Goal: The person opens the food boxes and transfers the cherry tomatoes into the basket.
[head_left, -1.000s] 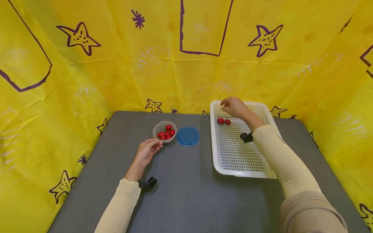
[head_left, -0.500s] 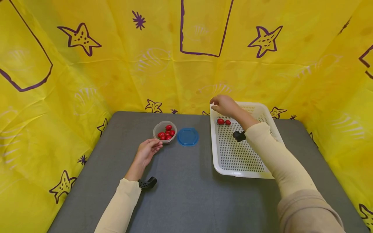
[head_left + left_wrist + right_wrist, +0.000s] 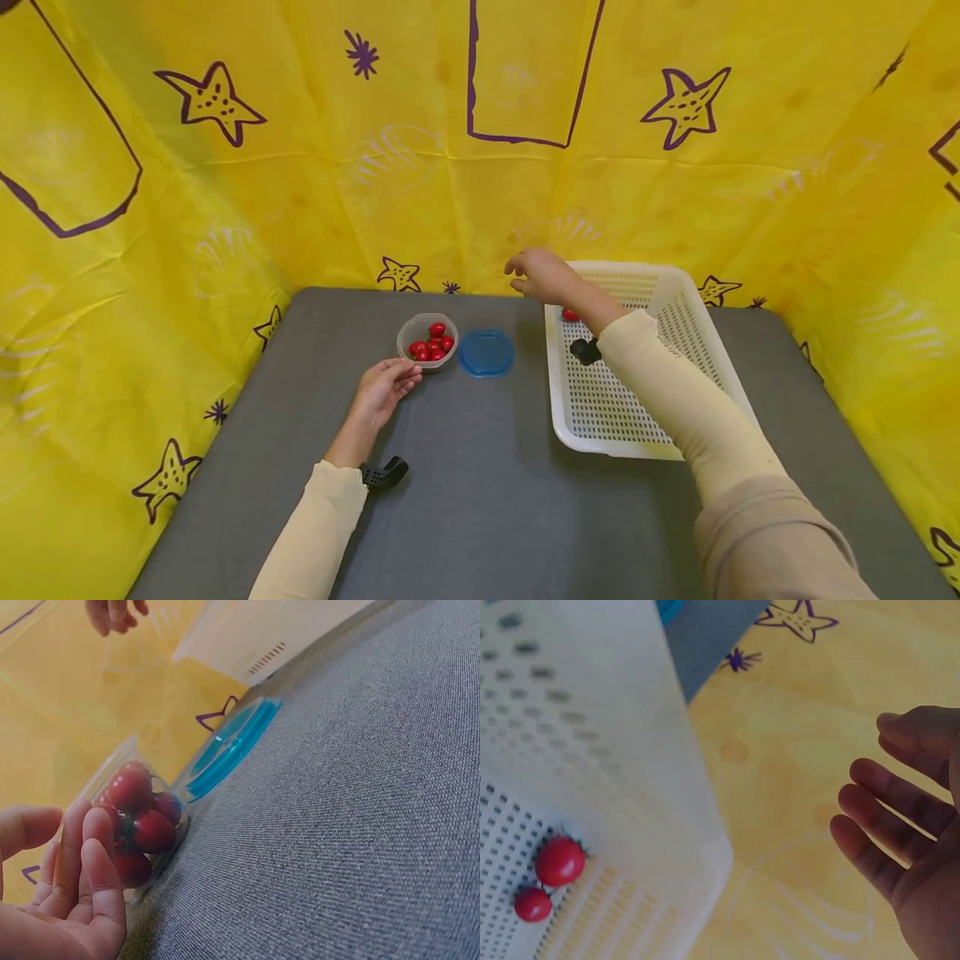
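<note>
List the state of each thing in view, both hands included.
Clear container: upright, uncovered, partly filled
Tomatoes in the container: piled together
Blue lid: off, flat on the table
White basket: upright, uncovered
Two tomatoes in the basket: lying side by side
Left hand: at the container's near rim; grip unclear
Right hand: raised, empty, fingers slightly bent
Yellow cloth: hanging, creased

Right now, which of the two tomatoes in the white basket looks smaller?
The lower-left tomato in the right wrist view; the upper-right tomato beside it looks clearly larger.
</note>
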`<action>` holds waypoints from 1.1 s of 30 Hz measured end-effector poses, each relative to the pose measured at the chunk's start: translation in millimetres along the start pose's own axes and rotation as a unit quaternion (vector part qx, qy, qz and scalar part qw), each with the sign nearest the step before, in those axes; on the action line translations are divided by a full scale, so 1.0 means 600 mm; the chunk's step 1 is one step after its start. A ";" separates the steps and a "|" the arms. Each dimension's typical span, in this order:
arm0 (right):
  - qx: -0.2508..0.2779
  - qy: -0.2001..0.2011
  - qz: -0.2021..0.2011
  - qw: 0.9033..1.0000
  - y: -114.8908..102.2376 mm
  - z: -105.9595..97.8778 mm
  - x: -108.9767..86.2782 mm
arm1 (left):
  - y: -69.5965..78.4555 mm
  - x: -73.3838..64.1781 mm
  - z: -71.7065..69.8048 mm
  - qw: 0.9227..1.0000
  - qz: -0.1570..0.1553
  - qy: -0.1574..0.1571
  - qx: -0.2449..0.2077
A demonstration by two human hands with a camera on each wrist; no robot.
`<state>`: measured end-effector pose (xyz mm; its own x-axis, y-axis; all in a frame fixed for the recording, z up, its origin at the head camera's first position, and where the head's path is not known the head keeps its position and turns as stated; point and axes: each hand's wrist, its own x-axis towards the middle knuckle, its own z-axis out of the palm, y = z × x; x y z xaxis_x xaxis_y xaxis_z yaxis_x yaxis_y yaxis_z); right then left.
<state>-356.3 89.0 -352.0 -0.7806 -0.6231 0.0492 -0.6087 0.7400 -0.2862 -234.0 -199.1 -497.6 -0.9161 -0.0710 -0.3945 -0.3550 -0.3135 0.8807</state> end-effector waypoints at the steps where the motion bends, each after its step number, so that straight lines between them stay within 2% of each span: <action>1: -0.001 -0.003 -0.001 1.000 -0.004 0.003 0.003 | -0.001 0.000 0.001 1.000 -0.001 0.002 0.001; 16: -0.042 -0.018 -0.036 0.998 -0.047 0.064 0.055 | -0.002 -0.007 0.004 1.000 0.004 0.007 0.006; 20: -0.033 -0.039 -0.042 0.998 -0.066 0.085 0.066 | -0.002 -0.006 0.003 1.000 0.003 0.008 0.006; 25: -0.055 -0.064 -0.046 0.995 -0.092 0.108 0.080 | -0.001 -0.004 0.001 1.000 0.005 0.008 0.009; 33: -0.052 -0.065 -0.044 0.996 -0.130 0.141 0.097 | -0.001 -0.002 -0.002 1.000 -0.004 0.010 0.020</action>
<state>-342.5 -26.3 -408.1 -0.7033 -0.7086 -0.0564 -0.6900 0.6996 -0.1856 -232.5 -199.7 -498.2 -0.9092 -0.0882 -0.4069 -0.3702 -0.2762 0.8870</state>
